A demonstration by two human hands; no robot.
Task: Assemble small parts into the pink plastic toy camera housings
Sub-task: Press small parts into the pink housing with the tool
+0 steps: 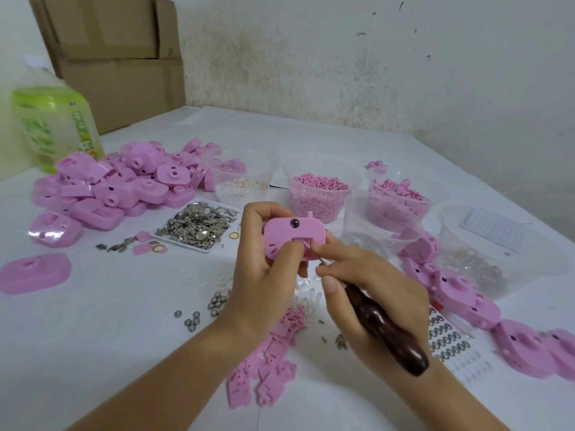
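Single view: head-worn, wide-angle. The camera sat above the near side of the counter [93, 337] and faced forward and down across it toward the far wall [373, 57]. Range was close. Both forearms entered from the bottom edge. The left hand [264, 275] and right hand [373, 290] sat just below frame centre. The pink housing [289, 231] gripped in the left hand lay near centre. The dark-handled tool [385, 334] gripped in the right hand ran toward lower right. The counter filled the lower two thirds, the wall most of the upper third. Cardboard boxes [118, 57] stood at upper left. The green bottle [53, 126] at the left edge looked soft.
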